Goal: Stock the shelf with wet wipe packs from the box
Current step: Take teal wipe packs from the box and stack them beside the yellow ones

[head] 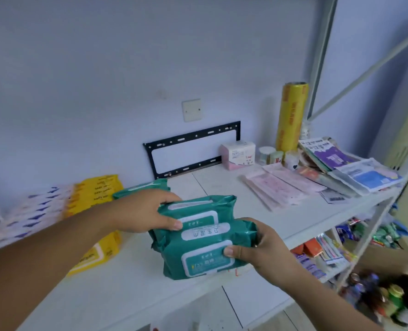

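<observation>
while both hands are up over the front of the white shelf (136, 290), head view only: left hand (145, 211) grips the upper teal wipe pack (198, 209), fingers (168, 197) curled over its top edge and thumb pressed on its front, pinching the pack's left end. right hand (267, 247) grips the lower teal wipe pack (205, 259), thumb on the white front label, the other fingers wrapped round the right end behind it, mostly hidden. the two packs touch, the upper one overlapping the lower one's top, both tilted with labels toward the camera. cannot tell if the lower pack's bottom edge touches the shelf. third teal pack (143, 186) lies on the shelf just behind the left hand, partly hidden by it. left of that, yellow packs (97, 189) stacked, then white-and-blue packs (31, 211) in a row, blurred. one more yellow pack (100, 252) sits under the left forearm, near the shelf front. right half of the shelf: pink tissue box (238, 152) at the wall, small round tubs (271, 155) beside it, yellow cling film roll (292, 115) upright behind them, flat pink packets (281, 185) lying fanned, purple packet (329, 156) leaning, blue-and-white packets (367, 175) at the right edge. black metal bracket (191, 149) and a wall plate (192, 110) on the wall behind. lower shelf (336, 271) at right holds small goods, too blurred to name; bottles (377, 295) bottom right, blurred.
</observation>
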A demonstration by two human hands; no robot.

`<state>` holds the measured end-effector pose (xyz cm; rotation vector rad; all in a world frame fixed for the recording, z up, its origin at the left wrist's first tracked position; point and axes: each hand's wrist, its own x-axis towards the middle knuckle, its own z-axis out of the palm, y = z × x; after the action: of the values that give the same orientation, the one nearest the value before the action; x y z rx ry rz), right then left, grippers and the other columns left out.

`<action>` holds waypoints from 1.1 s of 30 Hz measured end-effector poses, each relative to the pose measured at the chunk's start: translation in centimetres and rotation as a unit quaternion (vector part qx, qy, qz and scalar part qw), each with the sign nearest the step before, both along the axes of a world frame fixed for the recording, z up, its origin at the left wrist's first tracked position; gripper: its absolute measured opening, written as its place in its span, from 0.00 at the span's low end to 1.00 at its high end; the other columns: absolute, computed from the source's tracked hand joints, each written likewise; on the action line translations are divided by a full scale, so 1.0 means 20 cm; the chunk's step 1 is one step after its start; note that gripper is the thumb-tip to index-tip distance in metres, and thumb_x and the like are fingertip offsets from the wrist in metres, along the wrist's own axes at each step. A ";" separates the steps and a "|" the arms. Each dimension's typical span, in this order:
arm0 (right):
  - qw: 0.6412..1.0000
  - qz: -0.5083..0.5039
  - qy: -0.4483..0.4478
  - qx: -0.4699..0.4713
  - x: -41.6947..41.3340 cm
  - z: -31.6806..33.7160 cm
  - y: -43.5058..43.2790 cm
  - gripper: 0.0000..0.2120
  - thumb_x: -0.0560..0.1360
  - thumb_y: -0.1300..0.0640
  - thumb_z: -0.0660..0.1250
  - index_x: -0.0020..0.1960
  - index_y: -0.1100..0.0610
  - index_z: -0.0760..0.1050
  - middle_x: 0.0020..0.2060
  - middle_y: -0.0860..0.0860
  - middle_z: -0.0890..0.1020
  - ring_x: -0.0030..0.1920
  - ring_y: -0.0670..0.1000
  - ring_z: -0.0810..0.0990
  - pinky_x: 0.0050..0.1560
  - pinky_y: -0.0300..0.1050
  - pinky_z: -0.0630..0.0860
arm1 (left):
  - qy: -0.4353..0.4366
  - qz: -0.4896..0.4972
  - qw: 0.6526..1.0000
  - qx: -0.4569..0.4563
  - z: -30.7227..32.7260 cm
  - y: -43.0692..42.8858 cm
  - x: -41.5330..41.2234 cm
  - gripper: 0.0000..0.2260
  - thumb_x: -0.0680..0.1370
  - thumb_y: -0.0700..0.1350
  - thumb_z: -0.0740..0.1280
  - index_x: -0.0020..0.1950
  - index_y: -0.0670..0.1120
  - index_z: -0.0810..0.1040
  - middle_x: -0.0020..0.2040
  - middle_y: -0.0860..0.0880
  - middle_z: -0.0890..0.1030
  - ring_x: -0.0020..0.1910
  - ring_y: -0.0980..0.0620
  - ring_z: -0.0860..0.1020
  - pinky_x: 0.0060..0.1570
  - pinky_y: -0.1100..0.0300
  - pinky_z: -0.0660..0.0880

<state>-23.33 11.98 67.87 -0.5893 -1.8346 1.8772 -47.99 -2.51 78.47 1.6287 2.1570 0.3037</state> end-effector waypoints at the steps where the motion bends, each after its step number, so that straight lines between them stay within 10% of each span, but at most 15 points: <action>1: 1.000 -0.002 -0.005 -0.007 -0.09 -0.04 -0.03 0.19 0.69 0.71 0.77 0.57 0.62 0.78 0.52 0.59 0.87 0.53 0.61 0.86 0.56 0.60 0.82 | 0.004 0.003 1.000 -0.004 -0.04 -0.04 -0.08 0.19 0.72 0.64 0.72 0.61 0.63 0.78 0.55 0.64 0.82 0.53 0.65 0.80 0.57 0.55 0.78; 33: 0.993 0.092 -0.070 -0.027 -1.20 -0.47 0.13 0.21 0.68 0.70 0.78 0.58 0.59 0.79 0.51 0.53 0.87 0.52 0.53 0.86 0.51 0.45 0.83 | 0.017 0.128 0.986 -0.102 -0.51 -0.01 -0.96 0.20 0.79 0.55 0.67 0.72 0.58 0.70 0.66 0.58 0.75 0.60 0.57 0.75 0.63 0.54 0.73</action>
<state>-47.35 14.50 58.54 -0.6025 -1.9934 2.0559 -67.16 -2.61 68.22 1.2569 2.3396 0.1234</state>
